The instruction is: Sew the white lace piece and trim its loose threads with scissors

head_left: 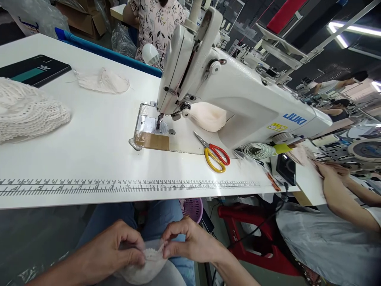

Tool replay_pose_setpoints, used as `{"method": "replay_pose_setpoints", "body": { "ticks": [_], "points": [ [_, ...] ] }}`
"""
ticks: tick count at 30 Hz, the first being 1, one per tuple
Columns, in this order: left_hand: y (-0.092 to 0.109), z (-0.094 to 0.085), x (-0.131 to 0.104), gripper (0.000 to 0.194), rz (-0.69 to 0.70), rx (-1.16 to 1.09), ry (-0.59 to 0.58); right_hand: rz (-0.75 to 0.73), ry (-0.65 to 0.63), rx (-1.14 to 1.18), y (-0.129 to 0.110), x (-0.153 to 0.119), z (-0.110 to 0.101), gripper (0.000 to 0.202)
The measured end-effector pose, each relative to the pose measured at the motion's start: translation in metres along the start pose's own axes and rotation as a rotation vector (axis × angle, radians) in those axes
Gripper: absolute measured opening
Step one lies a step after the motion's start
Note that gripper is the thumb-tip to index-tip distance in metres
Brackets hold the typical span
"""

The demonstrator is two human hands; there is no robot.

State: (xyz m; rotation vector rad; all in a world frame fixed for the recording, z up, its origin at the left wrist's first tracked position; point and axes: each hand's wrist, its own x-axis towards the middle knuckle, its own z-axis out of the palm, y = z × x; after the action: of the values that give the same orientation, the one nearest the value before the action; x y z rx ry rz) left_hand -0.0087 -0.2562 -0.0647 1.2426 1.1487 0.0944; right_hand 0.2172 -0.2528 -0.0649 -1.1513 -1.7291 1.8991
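Left hand [117,248] closes thumb and finger on the near edge of a small sheer, pale fabric piece [143,272]; right hand [190,241] pinches the rim opposite, fingertips together. Clock set on that piece, twelve straight ahead: left hand past nine, right hand between two and three. Piece sits low over the jeans [166,214], below the table [89,159], a scalloped strip showing between the grips. Whether a thread lies in the right pinch: cannot tell.

Handling, my judgement: material looks flimsy, so light fingertip pressure and even tension should serve; a hard pull may pucker the edge. Keep the scallops flat and unfolded between the pinches. Lifting the work above the table edge would likely give better light.

Farther out: purple basket [193,210] between one and two, under the table. Printed ruler scale [137,186] along the table's front. Scissors [208,147] just past one, within easy reach, I'd judge. Presser foot [158,124] at twelve, sewing machine [238,91] stretching toward two. Lace-edged stack [32,111] between ten and eleven. Beyond, person in floral top [157,28], twelve.
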Motion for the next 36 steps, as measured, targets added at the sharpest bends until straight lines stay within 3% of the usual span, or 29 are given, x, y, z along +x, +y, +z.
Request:
{"method": "replay_pose_setpoints", "body": {
  "ticks": [6, 13, 20, 26, 36],
  "points": [
    [-0.009, -0.007, -0.005, 0.026, 0.077, 0.071, -0.010, 0.004, 0.057, -0.052, 0.006, 0.003, 0.008, 0.049],
    [0.002, -0.006, -0.003, 0.017, -0.017, 0.124, -0.025, 0.014, 0.049, -0.045, 0.005, 0.003, 0.008, 0.049],
    [-0.007, -0.005, 0.003, 0.022, 0.000, 0.008, -0.083, 0.078, -0.020, 0.179, 0.008, -0.003, 0.003, 0.045],
    [-0.013, -0.006, 0.006, 0.023, 0.040, -0.003, -0.132, 0.062, -0.063, 0.240, 0.006, -0.003, 0.000, 0.039],
    [-0.014, -0.001, 0.008, 0.022, 0.026, -0.033, -0.148, 0.041, -0.020, 0.057, 0.008, 0.004, 0.009, 0.046]
  ]
}}
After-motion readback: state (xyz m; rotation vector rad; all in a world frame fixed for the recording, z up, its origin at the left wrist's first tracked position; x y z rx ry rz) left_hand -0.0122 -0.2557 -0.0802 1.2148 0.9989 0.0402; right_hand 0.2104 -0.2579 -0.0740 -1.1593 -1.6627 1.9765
